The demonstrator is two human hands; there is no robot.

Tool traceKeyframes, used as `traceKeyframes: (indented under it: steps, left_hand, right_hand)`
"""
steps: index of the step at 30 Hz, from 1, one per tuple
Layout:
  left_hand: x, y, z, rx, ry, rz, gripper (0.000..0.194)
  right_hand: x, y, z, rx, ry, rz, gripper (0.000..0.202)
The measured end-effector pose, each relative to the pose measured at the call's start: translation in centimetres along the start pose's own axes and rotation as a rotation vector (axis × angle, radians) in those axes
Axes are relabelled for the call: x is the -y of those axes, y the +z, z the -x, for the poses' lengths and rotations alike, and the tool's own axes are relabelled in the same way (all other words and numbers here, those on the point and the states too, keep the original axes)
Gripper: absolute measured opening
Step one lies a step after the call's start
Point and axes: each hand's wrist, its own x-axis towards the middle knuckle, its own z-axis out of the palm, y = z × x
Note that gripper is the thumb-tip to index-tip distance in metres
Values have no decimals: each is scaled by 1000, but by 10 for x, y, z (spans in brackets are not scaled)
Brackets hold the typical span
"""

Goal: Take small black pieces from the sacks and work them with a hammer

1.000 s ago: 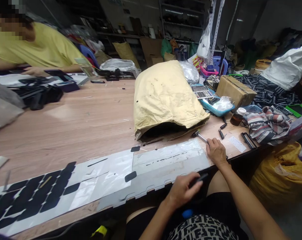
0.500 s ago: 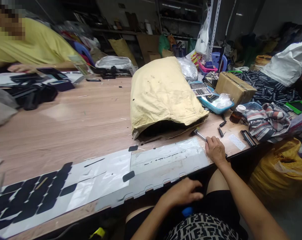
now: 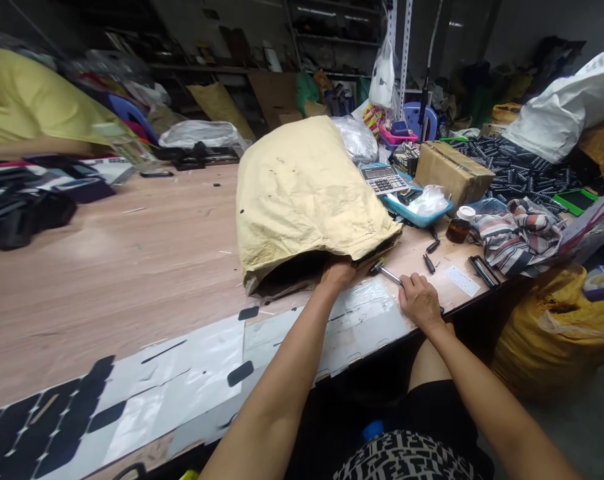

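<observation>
A large yellow sack lies on the wooden table, its dark mouth facing me. My left hand reaches into the right part of that opening, and its fingers are hidden inside. Just to the right, my right hand rests at the table's front edge, closed round the handle of a small hammer. The hammer's head points left, near the sack's lower corner. White sheets lie along the front edge, with black rounded pieces at the left and two loose black pads nearer the sack.
A calculator sits by a blue tray, a cardboard box, a brown bottle and striped cloth. Many black springs lie behind. A yellow-sleeved person is at the far left. A yellow bag stands right.
My left hand has moved from my lap up and forward into the sack's opening. My right hand still holds the hammer. The whole view has shifted slightly, so things sit further left.
</observation>
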Motion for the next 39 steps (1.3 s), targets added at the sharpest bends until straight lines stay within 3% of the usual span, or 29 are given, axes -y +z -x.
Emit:
traceKeyframes:
  steps: [4,7,10,14,24,32,39]
  left_hand:
    - [4,-10,22,11,-32,-82,22]
    - [6,-12,52,-45,40,2,23]
    - [6,-1,85,-26,172,139,16]
    - [5,17,108,-39,166,249,16]
    - [9,18,103,-75,133,428,15]
    - [10,22,101,-89,160,412,17]
    - [10,24,100,-92,142,437,15]
  right_hand:
    - [0,1,0,-1,-2,7,18]
    - [0,2,0,-7,-6,13,18]
    - [0,2,0,-15,-10,18,17]
    - [-1,3,1,-21,-10,10,17]
    - [-8,-2,1,-8,-45,-71,22]
    - [8,-20,36,-46,-10,-633,31]
    - [20,-27,56,4,-7,-647,31]
